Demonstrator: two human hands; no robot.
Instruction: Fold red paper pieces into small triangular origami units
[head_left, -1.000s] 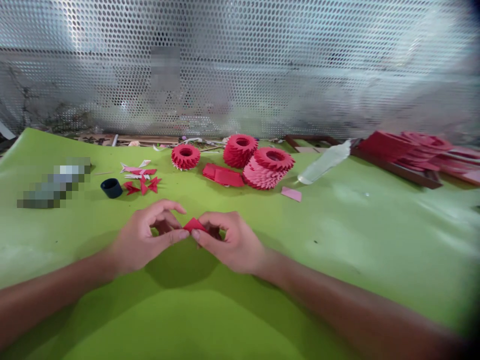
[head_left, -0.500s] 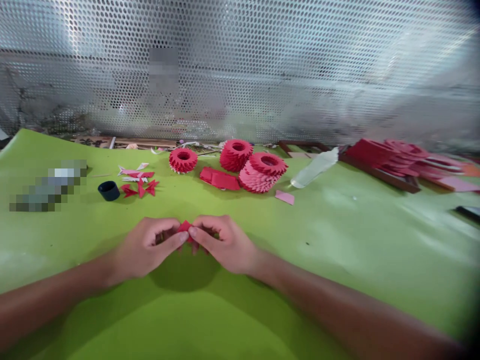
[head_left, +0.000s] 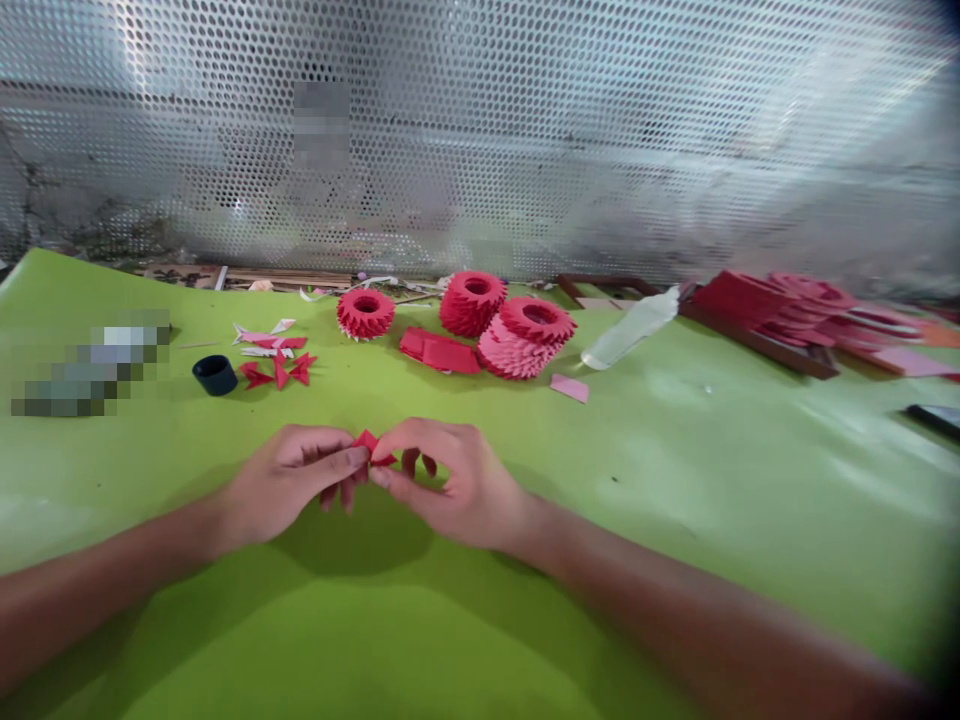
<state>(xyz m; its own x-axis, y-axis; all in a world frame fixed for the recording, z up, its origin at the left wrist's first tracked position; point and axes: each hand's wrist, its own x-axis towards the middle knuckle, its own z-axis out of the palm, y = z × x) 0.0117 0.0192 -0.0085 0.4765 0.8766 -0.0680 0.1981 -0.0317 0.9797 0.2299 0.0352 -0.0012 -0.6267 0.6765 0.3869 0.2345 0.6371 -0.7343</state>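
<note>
A small folded red paper unit is held in the air between the hands. The left hand, nearly closed, pinches its left side between thumb and fingertips; the right hand, curled and partly open, pinches its right side. Uneven pressure or pulling the hands apart could tear it or skew its crease.

A green-covered table carries 3 red folded-paper rings at upper centre, a dark cap at upper left, and a clear plastic bottle at upper right.
</note>
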